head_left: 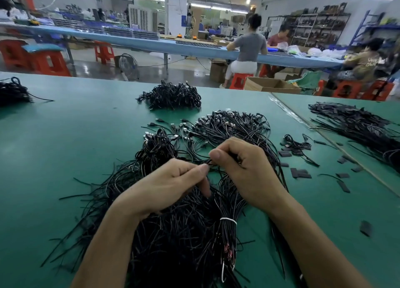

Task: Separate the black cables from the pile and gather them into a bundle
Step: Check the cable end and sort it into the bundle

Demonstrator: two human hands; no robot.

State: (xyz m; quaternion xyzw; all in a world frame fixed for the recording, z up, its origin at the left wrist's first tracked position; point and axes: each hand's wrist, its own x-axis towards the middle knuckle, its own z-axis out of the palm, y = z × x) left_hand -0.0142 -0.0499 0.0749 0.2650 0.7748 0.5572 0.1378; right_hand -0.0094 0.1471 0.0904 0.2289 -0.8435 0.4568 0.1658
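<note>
Left hand: Your left hand [173, 183] is closed, thumb and forefinger pinching a thin cable [209, 163]. The other fingers curl down toward the pile below.
Right hand: Your right hand [242, 168] is closed too, its thumb pressed to the forefinger on the same thin cable, just beside your left fingertips. You cannot tell whether the curled fingers hold more strands.
Black cables: The loose pile of black cables [177, 240] lies on the table right under your wrists. Stray ends fan out to the left.
Bundle: A bundle [227, 203] bound by a white tie [228, 221] lies between your forearms, touching the right edge of the pile. Its far end runs up under your right hand.
Plug heap: A heap of cables with metal plugs [229, 125] sits just behind your hands.
Clump: A smaller tangled clump [158, 149] lies just left of that heap, near your left hand.
Other heaps: One heap [173, 97] sits farther back. Another [13, 92] is at the left edge, and a long one [357, 125] is well off to the right.
Black tabs: Small flat black pieces [299, 173] are scattered to the right of your right hand.
Table: All of this rests on a green table [65, 147].
Background: People sit on red stools [240, 80] at a long blue bench [151, 42].
</note>
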